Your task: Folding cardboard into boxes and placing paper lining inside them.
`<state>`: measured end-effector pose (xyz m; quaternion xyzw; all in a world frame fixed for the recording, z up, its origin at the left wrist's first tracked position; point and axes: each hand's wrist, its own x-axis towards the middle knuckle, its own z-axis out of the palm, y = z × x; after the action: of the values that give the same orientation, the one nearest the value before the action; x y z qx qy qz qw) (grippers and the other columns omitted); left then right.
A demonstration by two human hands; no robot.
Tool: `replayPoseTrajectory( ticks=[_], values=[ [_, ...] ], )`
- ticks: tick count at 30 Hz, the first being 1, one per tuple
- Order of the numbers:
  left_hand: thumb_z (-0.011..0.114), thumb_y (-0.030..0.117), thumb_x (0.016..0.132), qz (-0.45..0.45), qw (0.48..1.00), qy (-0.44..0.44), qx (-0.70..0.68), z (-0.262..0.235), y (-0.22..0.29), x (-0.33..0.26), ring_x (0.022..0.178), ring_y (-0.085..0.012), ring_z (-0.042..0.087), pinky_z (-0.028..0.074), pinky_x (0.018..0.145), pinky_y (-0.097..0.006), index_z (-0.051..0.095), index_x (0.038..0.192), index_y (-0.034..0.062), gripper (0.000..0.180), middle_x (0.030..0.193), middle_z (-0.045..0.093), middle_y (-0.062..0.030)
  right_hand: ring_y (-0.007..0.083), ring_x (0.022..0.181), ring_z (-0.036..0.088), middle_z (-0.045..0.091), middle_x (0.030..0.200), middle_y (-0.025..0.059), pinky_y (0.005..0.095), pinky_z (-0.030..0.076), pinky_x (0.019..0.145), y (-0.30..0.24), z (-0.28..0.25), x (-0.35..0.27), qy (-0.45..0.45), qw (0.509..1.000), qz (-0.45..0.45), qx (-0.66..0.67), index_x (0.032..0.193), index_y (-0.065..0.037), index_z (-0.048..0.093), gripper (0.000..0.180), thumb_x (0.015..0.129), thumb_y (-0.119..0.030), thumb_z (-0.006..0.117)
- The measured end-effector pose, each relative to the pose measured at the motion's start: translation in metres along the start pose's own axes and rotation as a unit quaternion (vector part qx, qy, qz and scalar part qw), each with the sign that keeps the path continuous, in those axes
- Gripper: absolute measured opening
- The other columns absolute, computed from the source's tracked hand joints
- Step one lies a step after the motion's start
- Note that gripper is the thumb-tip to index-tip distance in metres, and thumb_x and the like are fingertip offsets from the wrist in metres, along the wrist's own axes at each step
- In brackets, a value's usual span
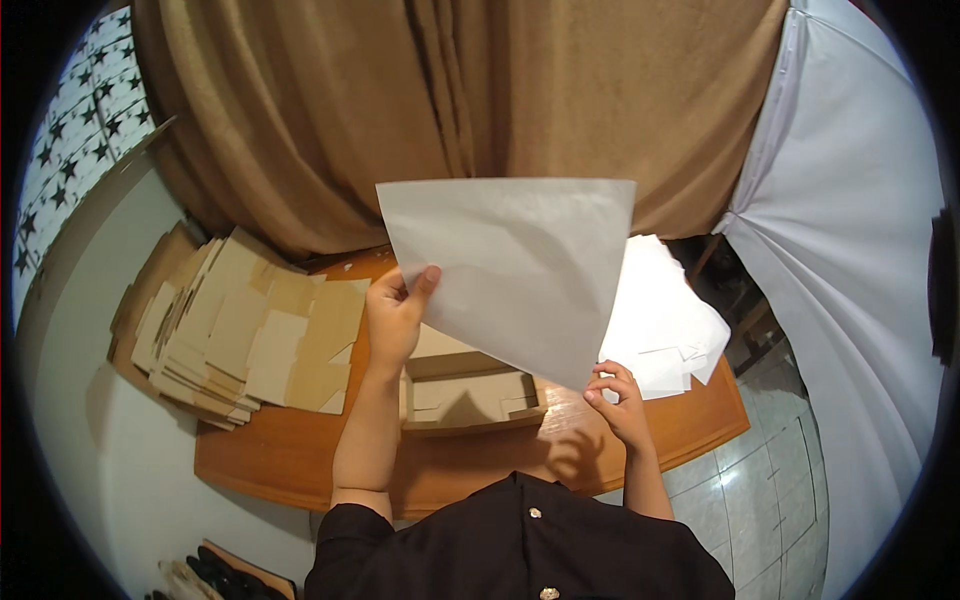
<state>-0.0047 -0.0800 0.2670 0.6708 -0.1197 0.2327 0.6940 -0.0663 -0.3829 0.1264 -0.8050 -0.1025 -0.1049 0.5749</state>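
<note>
A large sheet of white paper point(510, 270) hangs tilted in the air over the table. My left hand point(398, 312) grips its left edge, with the thumb on the near face. At the lower right corner, the fingertips of my right hand point(618, 400) pinch the sheet. Below the paper stands an open cardboard box point(470, 398), partly covered by the sheet; the part of its inside that shows holds no object.
Flattened cardboard boxes point(225, 325) are stacked on the left of the wooden table point(440, 475). White paper sheets point(665, 315) lie in a loose pile on the right. Brown curtains point(480, 100) hang behind, and a white cloth point(840, 230) hangs at the right.
</note>
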Motion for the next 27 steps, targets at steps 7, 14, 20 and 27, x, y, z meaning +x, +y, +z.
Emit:
replayPoseTrajectory(
  ticks=[7,14,20,27],
  values=[
    [0.066,0.024,0.085,-0.030,0.994,0.096,0.034,-0.056,0.000,-0.001,0.062,-0.0036,0.050,0.040,0.057,-0.019,0.062,0.083,-0.0031,0.028,0.073,0.061,-0.0008,0.0259,0.121,0.039,0.052,0.117,0.0112,0.0395,0.026,0.102,-0.012,0.044,0.007,-0.061,0.988,0.001,0.143,0.099,-0.007,0.060,0.030,0.077,-0.025,0.068],
    [0.065,0.024,0.086,-0.043,0.991,0.114,0.055,-0.061,-0.008,-0.006,0.062,-0.0045,0.051,0.041,0.058,-0.020,0.062,0.086,-0.0040,0.028,0.073,0.061,-0.0013,0.0276,0.125,0.036,0.047,0.125,0.0128,0.0411,0.021,0.105,-0.008,0.057,0.015,-0.125,0.985,-0.070,0.098,0.121,-0.007,0.053,0.071,0.075,-0.061,0.059],
    [0.062,0.025,0.088,-0.109,0.982,0.141,0.063,-0.060,-0.036,-0.016,0.068,-0.0055,0.051,0.042,0.062,-0.021,0.062,0.088,-0.0044,0.029,0.077,0.061,-0.0016,0.0217,0.108,0.050,0.055,0.112,0.0102,0.0393,0.025,0.101,0.000,0.059,0.002,-0.193,0.977,-0.045,0.080,0.091,-0.006,0.067,0.029,0.082,-0.034,0.064],
    [0.063,0.029,0.086,-0.147,0.971,0.139,0.128,-0.096,-0.161,-0.039,0.071,-0.0093,0.050,0.040,0.064,-0.022,0.064,0.086,-0.0017,0.031,0.085,0.059,-0.0035,0.0217,0.106,0.046,0.055,0.110,0.0086,0.0335,0.028,0.098,0.034,0.082,-0.016,-0.099,0.963,0.115,0.223,0.084,-0.006,0.068,0.019,0.084,-0.024,0.061]
  ],
)
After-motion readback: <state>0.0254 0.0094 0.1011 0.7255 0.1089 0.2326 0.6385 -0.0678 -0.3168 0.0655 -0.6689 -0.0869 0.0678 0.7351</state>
